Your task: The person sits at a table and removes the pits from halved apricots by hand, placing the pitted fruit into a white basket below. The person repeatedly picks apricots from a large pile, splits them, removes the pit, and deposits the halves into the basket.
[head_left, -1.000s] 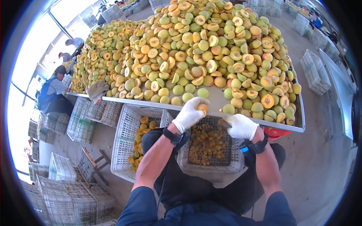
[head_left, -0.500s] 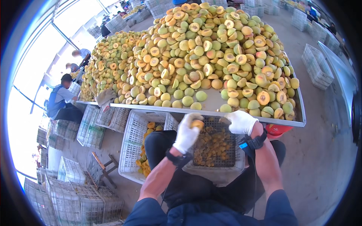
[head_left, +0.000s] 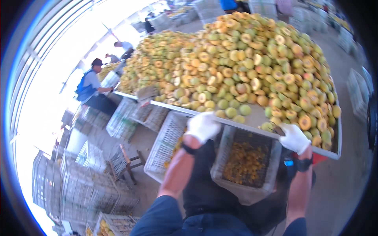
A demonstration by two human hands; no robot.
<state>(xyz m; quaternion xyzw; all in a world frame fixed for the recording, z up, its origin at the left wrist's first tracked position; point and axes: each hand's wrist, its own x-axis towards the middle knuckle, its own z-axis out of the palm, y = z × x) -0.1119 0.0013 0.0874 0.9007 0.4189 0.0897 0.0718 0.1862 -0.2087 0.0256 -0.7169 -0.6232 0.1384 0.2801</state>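
Work area: grey floor runs along the R side of the metal table; on the L, stacked crates and a stool narrow the room. Table front edge: raised metal rim, sloping down to the R in view. Behind it, cut fruit, yellow-green w/ orange flesh, is heaped high and reaches the R corner. A strip of grey tabletop shows nr. the front, btwn a few loose pcs. and the R part of the heap. A grey cloth item lies on the rim toward its L end.

Below rim: white crate on the L, partly covered by the forearm; second crate btwn the legs, w/ small brown-orange pcs. on its dark base. A thigh fills the gap btwn crates.

Left hand, white glove: nr. the rim, above the R side of the white crate; motion-blurred, so can't tell whether it grips anything. Right hand, white glove: at the rim, R of the second crate; fingers curled, apparently pinching a small dark object just beside a green fruit. Co-worker, blue vest: table's L end, well apart from both hands.
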